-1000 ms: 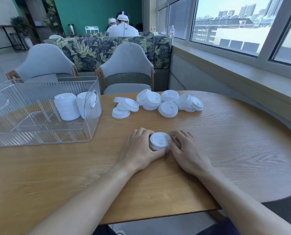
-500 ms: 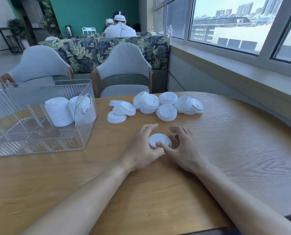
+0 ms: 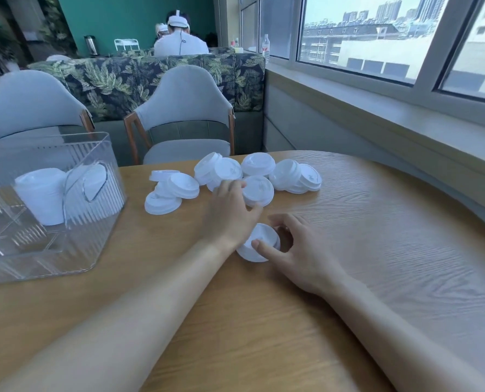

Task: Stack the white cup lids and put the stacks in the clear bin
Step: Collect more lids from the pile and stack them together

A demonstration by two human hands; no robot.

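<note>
White plastic lids (image 3: 259, 242) sit as a short stack on the table (image 3: 377, 250), pinched by right hand (image 3: 298, 256). Left hand (image 3: 230, 210), fingers spread, reaches over loose lids (image 3: 257, 190). Likely light, thin, slippery; grip at rims.

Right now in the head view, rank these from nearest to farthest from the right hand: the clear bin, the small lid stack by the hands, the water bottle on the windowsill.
1. Small lid stack: against the right hand, its thumb on it.
2. Clear bin: far left on the table, lid stacks inside.
3. Water bottle: far back on the windowsill.
</note>
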